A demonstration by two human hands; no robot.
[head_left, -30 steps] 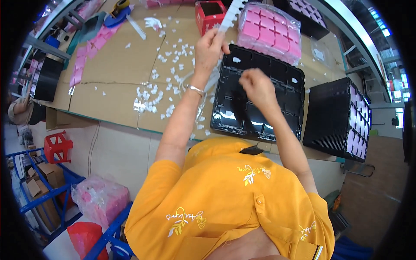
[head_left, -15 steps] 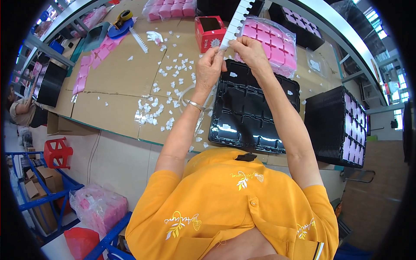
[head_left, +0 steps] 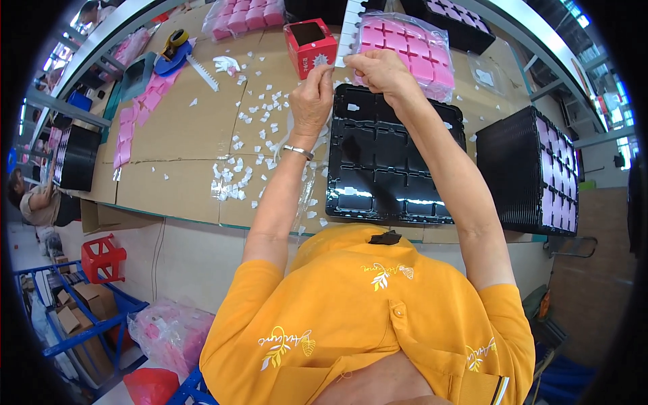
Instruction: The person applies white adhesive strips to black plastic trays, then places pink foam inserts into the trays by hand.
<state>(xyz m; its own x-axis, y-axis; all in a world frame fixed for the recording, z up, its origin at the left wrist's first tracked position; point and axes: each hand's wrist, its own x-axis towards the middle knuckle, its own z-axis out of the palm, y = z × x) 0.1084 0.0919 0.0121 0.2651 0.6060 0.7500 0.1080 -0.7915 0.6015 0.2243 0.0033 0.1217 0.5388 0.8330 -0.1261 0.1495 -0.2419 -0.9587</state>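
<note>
A long white notched strip [head_left: 345, 37] reaches down from the top edge, between a red box and a bagged pink pack. At its lower end my left hand [head_left: 312, 104] is closed, thumb and fingers pinched against the strip's tip. Just right of it, my right hand [head_left: 386, 73] is pinched beside the strip's edge; anything between its fingertips is too small to make out. Below both hands lies a black moulded plastic tray [head_left: 368, 152] with square compartments. A few small white labels [head_left: 353, 107] show on it, and my right forearm hides part of its right side.
White scraps [head_left: 233, 182] litter the cardboard-covered table [head_left: 182, 135]. Around stand the red box [head_left: 310, 50], the pink pack [head_left: 405, 50], stacked black trays [head_left: 523, 169] and a tape dispenser [head_left: 174, 57]. A person [head_left: 37, 196] is at far left; a red stool [head_left: 103, 258] stands on the floor.
My hands have come apart: the right hand's fingertips have drawn away from the left hand's. The whole view has shifted slightly, with the tray higher in the picture.
</note>
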